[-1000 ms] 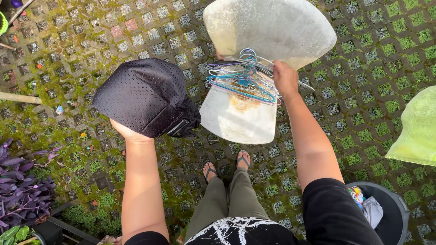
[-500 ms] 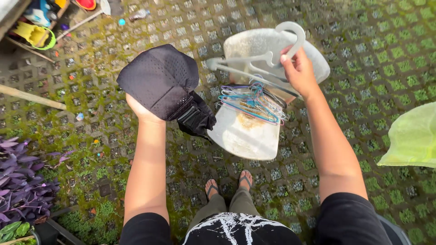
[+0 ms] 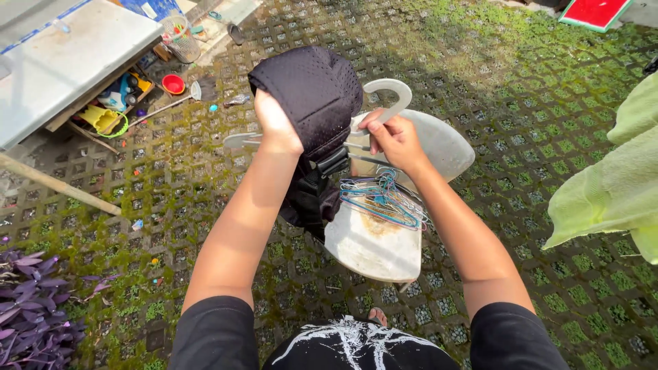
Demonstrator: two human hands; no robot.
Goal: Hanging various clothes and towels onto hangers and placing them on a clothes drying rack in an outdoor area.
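Lifting the white plastic hanger [image 3: 384, 103] up off the chair [image 3: 439, 147], your right hand [image 3: 394, 137] now pinches its neck beside the black mesh shorts [image 3: 308, 92] your left hand [image 3: 274, 123] grips tight

left arm: you're reaching forward and up, forearm bare, elbow slightly bent, short black sleeve at the shoulder.
left hand [image 3: 275, 123]: you're showing its back to the camera, fingers curled away and out of sight, closed in a grasp.
right arm: you're extending it forward, angling inward toward the left one, forearm bare, black sleeve at the top.
right hand [image 3: 394, 137]: you're keeping it raised, fingers [image 3: 373, 127] bent in a pinch-like grip, thumb side facing left.
spacing: you're holding both hands near each other, not touching.
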